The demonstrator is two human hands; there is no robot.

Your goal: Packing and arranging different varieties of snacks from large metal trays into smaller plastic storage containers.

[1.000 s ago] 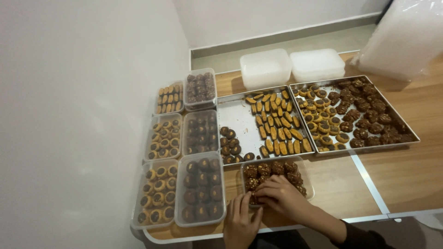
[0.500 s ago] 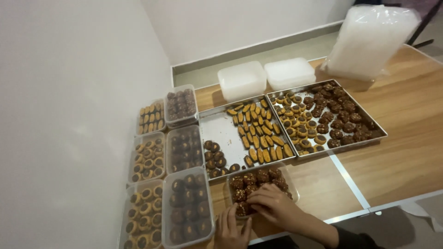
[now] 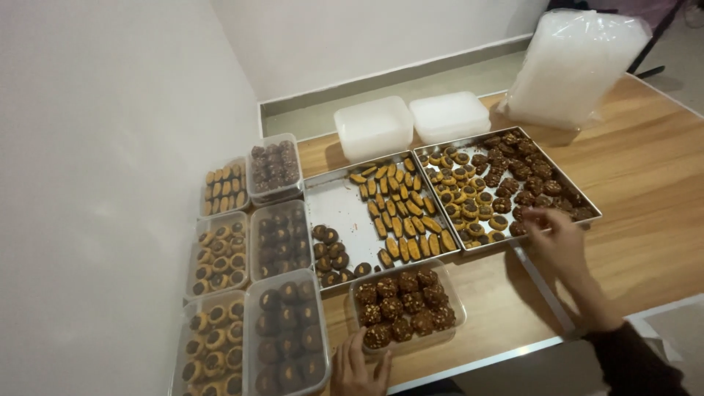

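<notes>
The right hand (image 3: 559, 236) reaches over the near edge of the right baking tray (image 3: 587, 202), fingers curled and pinched among the dark chocolate cookies (image 3: 539, 183) at that corner; whether it has one between its fingertips I cannot tell. The left hand (image 3: 357, 367) rests at the table's (image 3: 645, 183) near edge, fingers spread flat and touching the front rim of a clear plastic container (image 3: 458, 290) filled with nut-topped chocolate cookies (image 3: 403, 304), holding nothing. Just behind that container lies the left baking tray (image 3: 330, 202) with oblong orange cookies (image 3: 400, 213) and a few round dark ones. To the left stand six filled clear containers (image 3: 282, 337) in two rows. At the far side sit two white lidded tubs (image 3: 374, 125) and a tall stack of clear lids in a bag (image 3: 576, 62).
</notes>
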